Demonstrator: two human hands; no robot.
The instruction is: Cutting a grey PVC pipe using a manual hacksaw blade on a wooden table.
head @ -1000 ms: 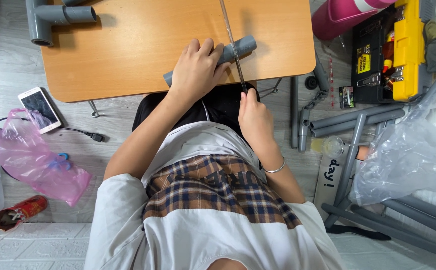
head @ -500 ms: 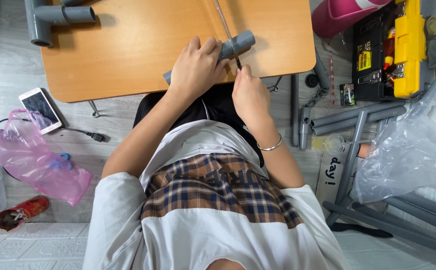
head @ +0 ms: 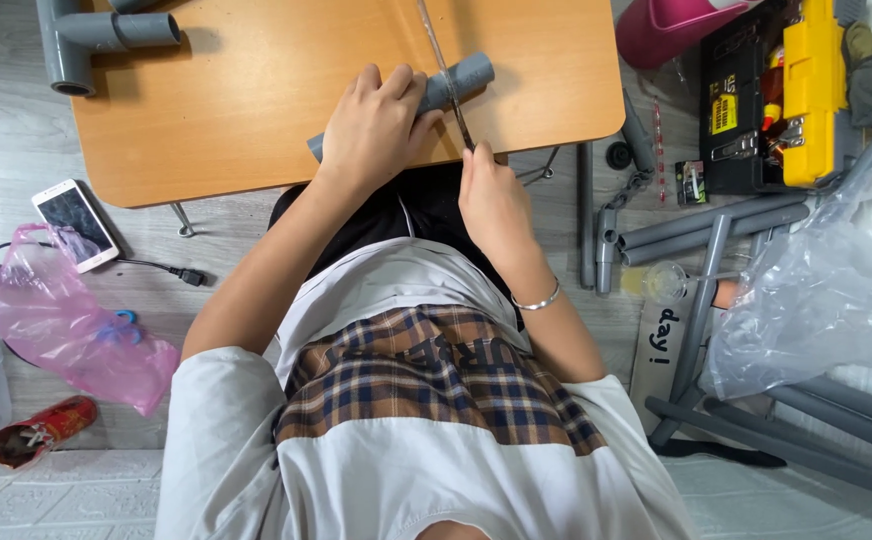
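L hand point(head: 381, 125): fingers point(head: 396, 85) clenched over a grey pipe point(head: 461, 80), pressing it flat on the counter point(head: 256, 100) near the near edge, right of centre. Pipe lies at a slant; one end sticks out past the hand toward the counter's right side, other end peeks out under the wrist by the near edge.

R hand point(head: 496, 195): fingers wrapped tight round the handle of a thin saw blade point(head: 441, 60), hand sitting just off the near edge. Blade runs away across the counter to the far edge, crossing the pipe just beside the L hand. Silver bracelet point(head: 538, 300) on R wrist.

Far left corner of counter: grey pipe fitting w/ elbow point(head: 86, 40), well apart from the hands.

Floor, left of counter: phone point(head: 74, 225) w/ cable, pink plastic bag point(head: 56, 320), red can point(head: 41, 432) lying on its side.

Floor, right of counter: more grey pipes point(head: 686, 225), black & yellow toolbox point(head: 766, 95) open, pink bucket point(head: 671, 25), clear plastic sheet point(head: 826, 290), grey metal frame point(head: 756, 420).

Person wears a white & plaid shirt point(head: 426, 400).
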